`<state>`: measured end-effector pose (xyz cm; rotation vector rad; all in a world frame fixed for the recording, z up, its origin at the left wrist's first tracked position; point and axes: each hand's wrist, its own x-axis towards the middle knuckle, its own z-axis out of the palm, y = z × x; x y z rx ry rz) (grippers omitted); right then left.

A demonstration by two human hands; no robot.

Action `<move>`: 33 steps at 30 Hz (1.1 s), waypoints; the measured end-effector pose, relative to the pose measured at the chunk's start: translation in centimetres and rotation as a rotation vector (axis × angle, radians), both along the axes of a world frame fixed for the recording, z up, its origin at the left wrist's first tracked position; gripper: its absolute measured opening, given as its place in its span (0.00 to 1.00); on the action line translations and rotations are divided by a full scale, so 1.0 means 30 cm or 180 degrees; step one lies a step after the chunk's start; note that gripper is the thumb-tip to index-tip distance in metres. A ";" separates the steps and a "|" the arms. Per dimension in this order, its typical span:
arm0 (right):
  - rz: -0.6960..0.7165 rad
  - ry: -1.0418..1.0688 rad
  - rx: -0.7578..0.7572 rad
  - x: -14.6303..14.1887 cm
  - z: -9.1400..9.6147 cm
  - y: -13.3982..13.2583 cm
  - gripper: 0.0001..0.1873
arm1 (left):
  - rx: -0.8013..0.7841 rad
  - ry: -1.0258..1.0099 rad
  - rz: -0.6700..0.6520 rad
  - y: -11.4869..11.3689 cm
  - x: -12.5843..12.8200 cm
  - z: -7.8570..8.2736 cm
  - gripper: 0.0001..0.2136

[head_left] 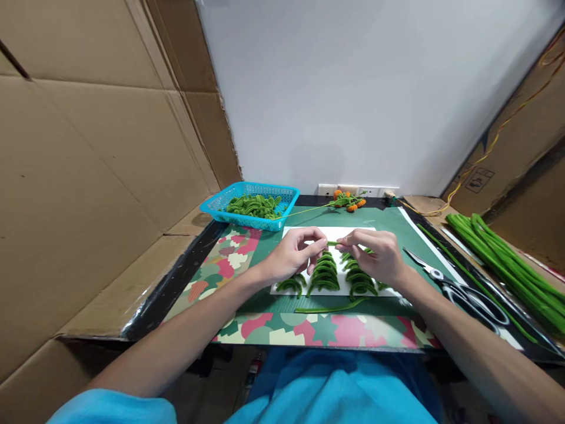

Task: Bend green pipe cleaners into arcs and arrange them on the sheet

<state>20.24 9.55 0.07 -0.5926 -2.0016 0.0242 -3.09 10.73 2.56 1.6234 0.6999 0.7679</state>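
Note:
My left hand (300,253) and my right hand (373,253) pinch the two ends of a short green pipe cleaner (332,243) between thumb and fingers, just above a white sheet (344,282). Curved green pipe cleaner pieces lie in stacked rows on the sheet, one row (324,274) below my left hand and another row (359,280) below my right. More bent pieces (291,285) show at the left, partly covered by my hand. A longer loose pipe cleaner (329,308) lies in front of the sheet.
A blue basket (212,206) of bent green pieces stands back left. Behind the sheet lies an orange pipe cleaner flower stem (351,201). Scissors (459,291) and a bundle of long green pipe cleaners (507,265) lie at the right. Cardboard (88,147) walls the left side.

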 end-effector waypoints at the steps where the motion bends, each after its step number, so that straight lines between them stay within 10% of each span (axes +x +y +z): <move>1: 0.0006 0.0002 0.0025 0.000 0.000 0.001 0.11 | 0.0001 -0.0004 -0.0010 0.000 0.000 0.000 0.19; 33: -0.0402 -0.0536 0.0514 -0.034 -0.021 -0.009 0.09 | 0.0373 -0.0084 0.0226 0.003 0.001 -0.027 0.12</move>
